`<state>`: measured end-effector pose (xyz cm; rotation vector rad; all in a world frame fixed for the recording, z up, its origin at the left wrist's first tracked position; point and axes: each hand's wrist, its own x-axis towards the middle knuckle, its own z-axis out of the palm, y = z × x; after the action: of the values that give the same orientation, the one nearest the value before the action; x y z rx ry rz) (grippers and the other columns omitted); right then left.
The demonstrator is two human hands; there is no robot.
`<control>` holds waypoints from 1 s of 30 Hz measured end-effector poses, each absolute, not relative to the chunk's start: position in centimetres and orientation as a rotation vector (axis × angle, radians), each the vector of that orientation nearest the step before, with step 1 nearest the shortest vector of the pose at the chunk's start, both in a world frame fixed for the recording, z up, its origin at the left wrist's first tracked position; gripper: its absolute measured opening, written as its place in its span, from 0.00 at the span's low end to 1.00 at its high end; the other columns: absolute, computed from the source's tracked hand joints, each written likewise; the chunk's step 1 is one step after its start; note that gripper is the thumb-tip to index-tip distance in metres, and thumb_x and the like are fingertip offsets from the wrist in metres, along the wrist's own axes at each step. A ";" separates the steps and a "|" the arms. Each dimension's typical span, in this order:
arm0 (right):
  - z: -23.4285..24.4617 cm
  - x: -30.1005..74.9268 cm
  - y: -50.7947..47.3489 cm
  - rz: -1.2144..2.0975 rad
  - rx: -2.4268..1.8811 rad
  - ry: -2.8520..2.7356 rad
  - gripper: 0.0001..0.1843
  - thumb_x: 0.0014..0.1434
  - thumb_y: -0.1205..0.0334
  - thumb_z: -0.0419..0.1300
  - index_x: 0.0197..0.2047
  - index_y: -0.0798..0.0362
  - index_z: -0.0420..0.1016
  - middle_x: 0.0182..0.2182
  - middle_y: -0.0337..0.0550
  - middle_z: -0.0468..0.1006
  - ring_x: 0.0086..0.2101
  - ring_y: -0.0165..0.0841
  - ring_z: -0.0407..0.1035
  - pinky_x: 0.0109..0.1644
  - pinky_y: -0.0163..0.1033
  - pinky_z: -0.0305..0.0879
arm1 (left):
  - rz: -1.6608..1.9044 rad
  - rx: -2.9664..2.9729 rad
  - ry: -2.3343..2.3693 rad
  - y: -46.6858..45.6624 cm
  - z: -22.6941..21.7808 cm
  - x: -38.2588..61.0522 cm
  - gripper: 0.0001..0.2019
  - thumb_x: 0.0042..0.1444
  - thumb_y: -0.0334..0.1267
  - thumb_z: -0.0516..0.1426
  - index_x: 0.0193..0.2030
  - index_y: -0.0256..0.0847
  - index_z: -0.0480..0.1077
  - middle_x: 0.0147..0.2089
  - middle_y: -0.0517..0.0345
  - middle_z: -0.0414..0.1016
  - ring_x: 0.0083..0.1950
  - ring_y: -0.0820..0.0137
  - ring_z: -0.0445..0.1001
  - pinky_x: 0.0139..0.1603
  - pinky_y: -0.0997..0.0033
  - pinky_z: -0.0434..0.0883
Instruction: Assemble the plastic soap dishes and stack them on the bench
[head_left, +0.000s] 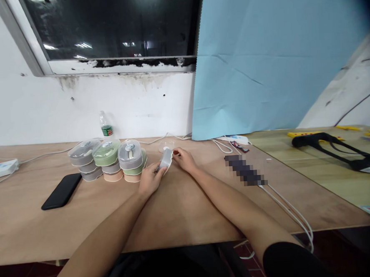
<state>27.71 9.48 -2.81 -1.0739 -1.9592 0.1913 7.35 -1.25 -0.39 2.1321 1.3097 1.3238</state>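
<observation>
Left hand clenched round clear plastic case, steadying it against right hand; right fingertips pinched at case's end, grasped item unclear. Stacked lidded tubs at 10 o'clock.

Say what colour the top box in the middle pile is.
The top box is pale green, best seen in the head view.

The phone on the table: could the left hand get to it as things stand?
Probably yes. The left hand is holding a clear case, and the phone lies off to its side with nothing in between. The stacked tubs sit behind that path, not across it.
</observation>
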 end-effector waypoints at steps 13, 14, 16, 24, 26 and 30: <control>-2.9 30.8 11.2 0.085 -1.219 -1.628 0.11 0.58 0.59 0.50 0.31 0.52 0.71 0.29 0.39 0.76 0.30 0.32 0.68 0.37 0.35 0.62 | 1.530 2.064 1.267 -1.3 -0.3 7.3 0.15 0.61 0.46 0.53 0.48 0.41 0.73 0.46 0.54 0.76 0.39 0.70 0.74 0.38 0.74 0.69; -3.1 30.9 11.4 0.099 -1.243 -1.631 0.10 0.57 0.59 0.51 0.32 0.52 0.72 0.29 0.39 0.77 0.30 0.32 0.68 0.37 0.35 0.62 | 1.507 2.088 1.263 -1.3 -0.3 7.3 0.15 0.61 0.46 0.53 0.48 0.41 0.73 0.46 0.54 0.76 0.39 0.70 0.74 0.38 0.73 0.69; -3.5 31.1 11.7 0.154 -1.273 -1.672 0.09 0.55 0.60 0.53 0.37 0.52 0.73 0.31 0.39 0.78 0.29 0.31 0.68 0.36 0.35 0.63 | 1.445 2.129 1.264 -1.3 -0.4 7.4 0.15 0.61 0.46 0.53 0.47 0.41 0.73 0.45 0.53 0.77 0.40 0.69 0.74 0.39 0.73 0.69; -4.0 30.2 11.7 0.242 -1.192 -2.118 0.11 0.52 0.64 0.57 0.38 0.53 0.78 0.33 0.41 0.79 0.30 0.30 0.69 0.37 0.34 0.63 | 1.243 2.268 1.207 -1.7 -0.1 7.6 0.15 0.62 0.46 0.52 0.48 0.42 0.73 0.44 0.55 0.77 0.43 0.67 0.74 0.43 0.70 0.70; -3.9 30.6 12.0 0.281 -1.228 -2.157 0.12 0.52 0.64 0.56 0.38 0.54 0.79 0.33 0.41 0.79 0.31 0.30 0.69 0.37 0.33 0.64 | 1.215 2.316 1.190 -1.9 0.1 7.6 0.15 0.62 0.46 0.52 0.49 0.43 0.72 0.46 0.54 0.77 0.45 0.66 0.74 0.45 0.68 0.70; -3.6 33.2 12.8 0.270 -1.662 -1.867 0.15 0.49 0.67 0.57 0.39 0.50 0.80 0.34 0.39 0.80 0.33 0.31 0.71 0.37 0.33 0.64 | 1.135 2.417 1.155 -2.3 0.5 7.5 0.16 0.62 0.47 0.52 0.51 0.44 0.71 0.49 0.55 0.76 0.47 0.66 0.74 0.47 0.68 0.69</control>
<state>33.20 12.80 -3.55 -1.6617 -1.8668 0.2701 7.46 -2.34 0.46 2.4174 1.1554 1.1353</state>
